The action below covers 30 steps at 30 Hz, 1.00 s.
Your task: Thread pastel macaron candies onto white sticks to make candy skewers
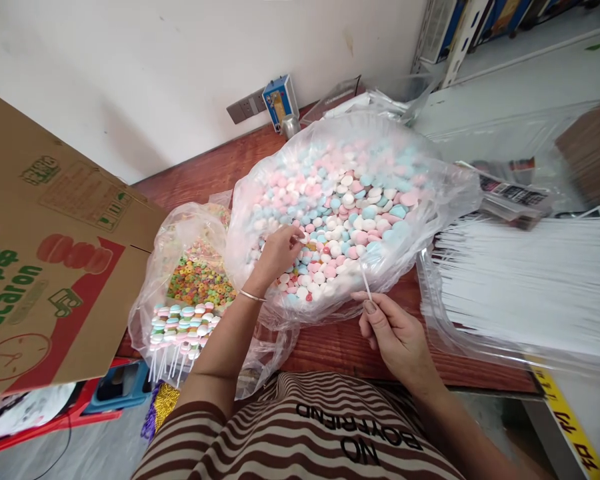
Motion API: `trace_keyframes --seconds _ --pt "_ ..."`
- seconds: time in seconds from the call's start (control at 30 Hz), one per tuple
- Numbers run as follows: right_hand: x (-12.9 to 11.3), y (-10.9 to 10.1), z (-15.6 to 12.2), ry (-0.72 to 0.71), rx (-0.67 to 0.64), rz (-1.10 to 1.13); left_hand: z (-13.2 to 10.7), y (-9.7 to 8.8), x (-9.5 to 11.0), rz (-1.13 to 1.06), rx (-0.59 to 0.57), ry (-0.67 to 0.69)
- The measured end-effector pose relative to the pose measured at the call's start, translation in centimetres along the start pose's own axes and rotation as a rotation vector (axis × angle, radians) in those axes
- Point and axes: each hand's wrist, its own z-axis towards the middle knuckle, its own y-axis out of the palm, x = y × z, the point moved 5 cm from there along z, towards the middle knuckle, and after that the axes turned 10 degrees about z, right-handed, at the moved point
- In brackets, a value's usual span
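My left hand (282,252) reaches into a large clear plastic bag of round pastel candies (337,230) in pink, blue and white. Its fingers are pinched together around what looks like a white candy, partly hidden by the fingertips. Between the thumb and fingers of my right hand (393,333) a thin white stick (366,279) points up, its top end bare, at the bag's near edge. At the left, finished candy skewers (185,327), stacked pieces on white sticks, lie on a smaller plastic bag of colourful ring candies (200,279).
A cardboard box (60,247) stands at the left. To the right, a clear tray holds many white sticks (525,280). Along the wall are a small blue box (280,101), a metal cup (291,125) and a socket strip (246,107). The wooden table's (320,350) front edge is close to my body.
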Motion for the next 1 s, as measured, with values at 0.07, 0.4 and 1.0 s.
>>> trace_keyframes --seconds 0.07,0.4,1.0 --pt "0.1 -0.2 0.0 0.0 0.009 -0.004 -0.6 -0.5 0.1 0.077 -0.013 0.009" --pt "0.4 0.6 0.2 -0.012 -0.032 -0.047 -4.4 -0.3 -0.5 0.233 -0.118 -0.001" --pt "1.1 1.0 0.6 0.015 -0.04 -0.041 -3.3 0.1 -0.3 0.2 -0.306 -0.027"
